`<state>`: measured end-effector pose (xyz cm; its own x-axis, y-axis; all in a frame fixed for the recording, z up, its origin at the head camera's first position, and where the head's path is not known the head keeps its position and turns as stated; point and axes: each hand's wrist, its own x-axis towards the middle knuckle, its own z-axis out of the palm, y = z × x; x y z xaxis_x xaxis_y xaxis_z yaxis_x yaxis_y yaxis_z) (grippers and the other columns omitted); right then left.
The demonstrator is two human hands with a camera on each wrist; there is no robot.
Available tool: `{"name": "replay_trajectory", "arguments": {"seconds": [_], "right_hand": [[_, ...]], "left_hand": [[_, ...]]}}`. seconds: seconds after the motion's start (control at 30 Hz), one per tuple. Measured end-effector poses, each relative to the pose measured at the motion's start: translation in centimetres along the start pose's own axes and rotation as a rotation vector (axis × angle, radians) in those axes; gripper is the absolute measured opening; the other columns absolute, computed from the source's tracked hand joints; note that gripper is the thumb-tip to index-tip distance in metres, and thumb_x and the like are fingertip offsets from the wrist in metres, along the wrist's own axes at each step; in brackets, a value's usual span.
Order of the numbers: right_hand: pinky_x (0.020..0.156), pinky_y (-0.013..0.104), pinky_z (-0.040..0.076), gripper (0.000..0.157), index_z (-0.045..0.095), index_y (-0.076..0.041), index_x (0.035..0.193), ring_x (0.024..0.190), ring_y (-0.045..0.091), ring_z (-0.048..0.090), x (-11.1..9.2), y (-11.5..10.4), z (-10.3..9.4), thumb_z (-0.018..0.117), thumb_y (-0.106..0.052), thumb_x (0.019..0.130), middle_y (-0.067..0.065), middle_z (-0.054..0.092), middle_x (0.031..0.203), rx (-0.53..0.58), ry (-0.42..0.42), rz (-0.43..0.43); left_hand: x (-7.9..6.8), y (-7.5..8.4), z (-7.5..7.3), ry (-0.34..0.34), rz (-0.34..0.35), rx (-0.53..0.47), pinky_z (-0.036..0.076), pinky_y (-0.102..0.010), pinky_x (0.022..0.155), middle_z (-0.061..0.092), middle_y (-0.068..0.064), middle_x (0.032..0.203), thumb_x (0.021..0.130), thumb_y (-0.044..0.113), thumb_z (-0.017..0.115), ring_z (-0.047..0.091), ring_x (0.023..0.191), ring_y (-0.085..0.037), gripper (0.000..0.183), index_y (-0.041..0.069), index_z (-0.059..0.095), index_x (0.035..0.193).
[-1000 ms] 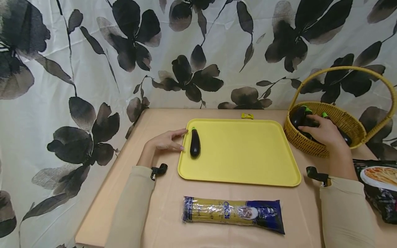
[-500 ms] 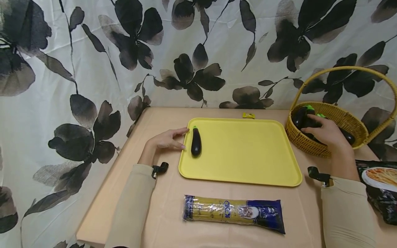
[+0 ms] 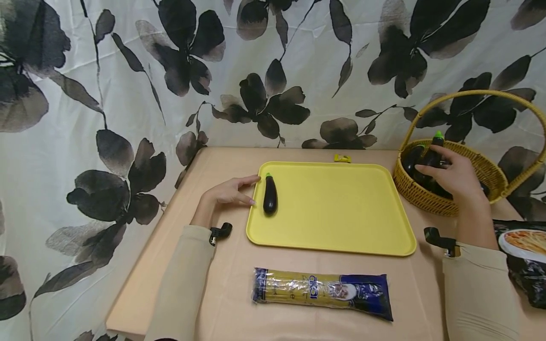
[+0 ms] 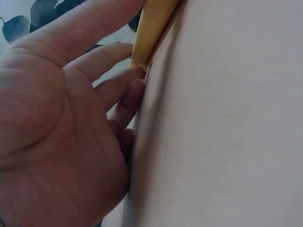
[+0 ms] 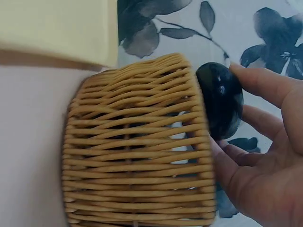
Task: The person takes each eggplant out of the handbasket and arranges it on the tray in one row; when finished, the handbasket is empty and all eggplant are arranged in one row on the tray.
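Eggplant (image 5: 220,99) pinched in R hand (image 3: 459,178) could slip bc it's glossy, or clip basket (image 3: 422,201) rim; L hand (image 3: 230,193), fingers extended, might nudge tray (image 3: 332,208) tbh.

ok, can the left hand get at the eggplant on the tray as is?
Likely yes: the left hand touches the yellow tray right beside that eggplant, and nothing visible blocks the way.

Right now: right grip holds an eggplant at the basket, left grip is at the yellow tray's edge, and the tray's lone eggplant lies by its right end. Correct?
One error: the lone eggplant lies by the left end of the yellow tray, near the left grip, as the head view shows. The right grip does hold another eggplant at the basket.
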<state>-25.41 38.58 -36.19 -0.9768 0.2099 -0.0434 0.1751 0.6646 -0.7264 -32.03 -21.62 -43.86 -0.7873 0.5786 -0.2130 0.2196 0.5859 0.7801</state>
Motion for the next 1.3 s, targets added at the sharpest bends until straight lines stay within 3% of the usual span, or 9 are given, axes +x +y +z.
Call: {"name": "replay_trajectory", "arguments": {"seconds": [0.17, 0.3, 0.47, 0.67, 0.8, 0.9, 0.97, 1.03, 1.3], "right_hand": [[0.073, 0.028, 0.054, 0.092, 0.024, -0.023, 0.167, 0.08, 0.008, 0.062, -0.3, -1.2, -0.2, 0.068, -0.058, 0.094, 0.027, 0.027, 0.167, -0.012, -0.023, -0.055], [0.069, 0.011, 0.052, 0.088, 0.028, -0.024, 0.166, 0.086, -0.004, 0.055, -0.7, -1.9, 0.1, 0.071, -0.053, 0.095, 0.026, 0.038, 0.158, 0.017, -0.094, -0.133], [0.074, 0.008, 0.05, 0.08, 0.032, -0.026, 0.165, 0.101, -0.001, 0.052, -0.8, -2.6, 1.0, 0.071, -0.046, 0.098, 0.021, 0.052, 0.144, 0.015, -0.199, -0.232], [0.078, 0.004, 0.046, 0.078, 0.036, -0.03, 0.164, 0.124, 0.028, 0.056, -0.6, -4.1, 2.6, 0.072, -0.046, 0.097, 0.024, 0.055, 0.145, 0.017, -0.263, -0.283], [0.086, 0.012, 0.045, 0.077, 0.036, -0.032, 0.163, 0.135, 0.04, 0.052, -0.6, -5.5, 3.9, 0.073, -0.044, 0.097, 0.023, 0.053, 0.15, 0.032, -0.3, -0.32], [0.1, 0.035, 0.049, 0.076, 0.036, -0.032, 0.163, 0.138, 0.039, 0.052, -0.6, -6.5, 5.0, 0.073, -0.04, 0.098, 0.022, 0.053, 0.151, 0.09, -0.334, -0.336], [0.106, 0.05, 0.046, 0.076, 0.036, -0.032, 0.163, 0.139, 0.037, 0.051, -0.5, -7.2, 5.8, 0.074, -0.039, 0.097, 0.02, 0.054, 0.15, 0.138, -0.36, -0.337], [0.11, 0.058, 0.041, 0.077, 0.037, -0.033, 0.162, 0.14, 0.035, 0.05, -0.3, -7.9, 6.8, 0.076, -0.039, 0.096, 0.018, 0.054, 0.149, 0.182, -0.392, -0.336], [0.102, 0.05, 0.049, 0.073, 0.047, -0.031, 0.156, 0.136, 0.035, 0.053, 0.8, -11.5, 10.5, 0.081, -0.032, 0.092, 0.012, 0.049, 0.152, 0.193, -0.513, -0.4]], "left_hand": [[0.0, -0.2, 0.0, 0.0, -0.005, -0.003, 0.014, -0.046, 0.133, 0.031, 0.001, 0.171, 0.08, 0.033, 0.092, 0.016, 0.162, -0.021, 0.099, 0.022, 0.038, 0.163], [-0.1, -0.3, 0.1, 0.005, 0.0, 0.004, 0.014, -0.046, 0.132, 0.032, 0.0, 0.171, 0.08, 0.034, 0.092, 0.017, 0.162, -0.022, 0.099, 0.021, 0.039, 0.163], [-0.2, -0.4, 0.1, 0.006, -0.014, 0.014, 0.016, -0.047, 0.132, 0.031, 0.001, 0.171, 0.08, 0.037, 0.092, 0.019, 0.161, -0.022, 0.1, 0.023, 0.039, 0.163], [-0.2, -0.5, 0.1, 0.006, 0.003, 0.019, 0.016, -0.048, 0.132, 0.032, -0.001, 0.171, 0.08, 0.035, 0.092, 0.021, 0.161, -0.024, 0.1, 0.02, 0.038, 0.163], [-0.2, -0.5, 0.2, 0.007, -0.004, 0.014, 0.016, -0.047, 0.132, 0.032, 0.0, 0.171, 0.08, 0.035, 0.092, 0.02, 0.161, -0.023, 0.1, 0.02, 0.038, 0.163], [-0.1, -0.6, 0.2, 0.009, -0.009, 0.018, 0.016, -0.046, 0.132, 0.033, 0.001, 0.17, 0.08, 0.035, 0.092, 0.02, 0.161, -0.022, 0.1, 0.022, 0.038, 0.163], [-0.1, -0.6, 0.1, 0.012, -0.009, 0.023, 0.016, -0.046, 0.132, 0.033, 0.001, 0.17, 0.08, 0.035, 0.092, 0.021, 0.161, -0.022, 0.1, 0.022, 0.038, 0.163], [-0.1, -0.6, 0.1, 0.013, -0.011, 0.024, 0.016, -0.046, 0.132, 0.033, 0.001, 0.17, 0.08, 0.035, 0.092, 0.021, 0.161, -0.022, 0.099, 0.022, 0.038, 0.163], [0.0, -0.5, -0.3, 0.015, -0.01, 0.017, 0.016, -0.047, 0.132, 0.033, 0.001, 0.17, 0.079, 0.036, 0.092, 0.019, 0.161, -0.021, 0.099, 0.023, 0.039, 0.162]]}}
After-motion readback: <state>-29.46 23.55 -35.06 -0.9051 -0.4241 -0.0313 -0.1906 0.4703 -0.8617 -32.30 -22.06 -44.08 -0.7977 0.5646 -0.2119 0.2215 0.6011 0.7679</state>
